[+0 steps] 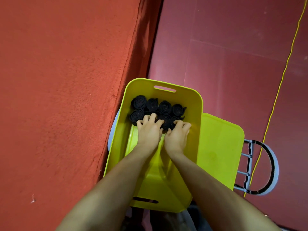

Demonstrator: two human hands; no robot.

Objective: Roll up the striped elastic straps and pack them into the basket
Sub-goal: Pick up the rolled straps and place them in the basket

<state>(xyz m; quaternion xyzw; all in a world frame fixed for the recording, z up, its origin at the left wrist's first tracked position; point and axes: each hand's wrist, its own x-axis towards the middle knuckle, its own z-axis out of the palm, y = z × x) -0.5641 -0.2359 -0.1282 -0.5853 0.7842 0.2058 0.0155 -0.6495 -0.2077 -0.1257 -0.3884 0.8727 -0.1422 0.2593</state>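
Note:
A lime-green plastic basket stands in front of me with slot handles at its far and near ends. Several dark rolled straps lie packed in two rows at its far end. Both my hands are inside the basket. My left hand rests with spread fingers on the near row of rolls. My right hand sits beside it, fingers curled onto the rolls at the right of that row. The rolls under my fingers are partly hidden.
A red felt-covered surface fills the left side, right against the basket. The basket's green lid lies at its right on a metal-framed stool. A yellow cord crosses the dark red floor.

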